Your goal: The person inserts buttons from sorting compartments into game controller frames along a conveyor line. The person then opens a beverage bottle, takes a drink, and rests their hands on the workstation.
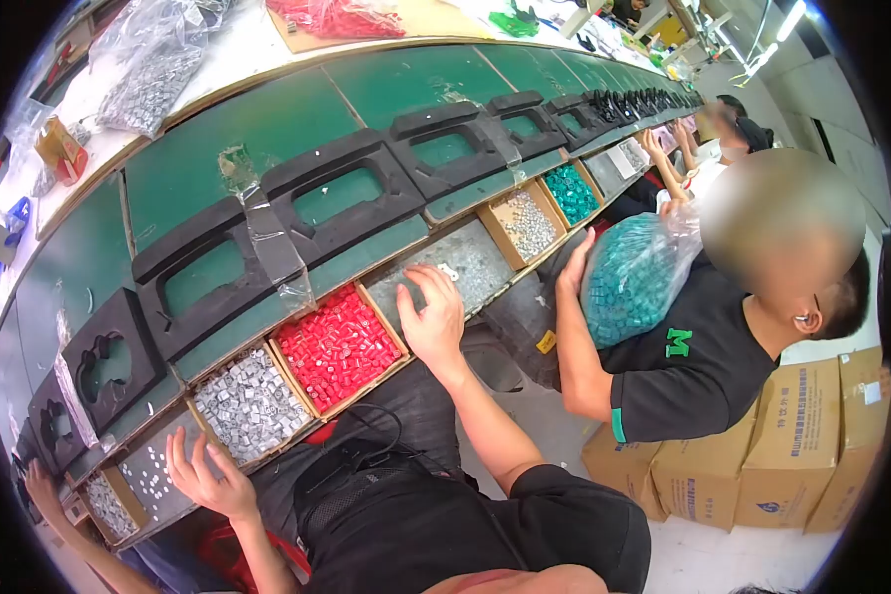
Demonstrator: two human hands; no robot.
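Note:
My left hand [210,479] hovers palm up over the bench edge, fingers apart and nothing in them. It is beside a box of grey parts [252,404] and a tray with small white pieces [148,475]. My right hand [433,313] is raised, fingers spread and empty, near the right edge of a box of red parts [335,348]. Just past its fingertips lies a small whitish piece [447,271] on a grey metal tray [465,259]. Black foam frames [329,198] stand in a row on the green surface behind the boxes.
At the right a co-worker [703,346] holds a bag of teal parts [629,282]. Boxes of silver parts [527,223] and teal parts [571,193] lie farther along. Another person's hand [42,490] is at far left. Cartons [782,445] stand behind the co-worker.

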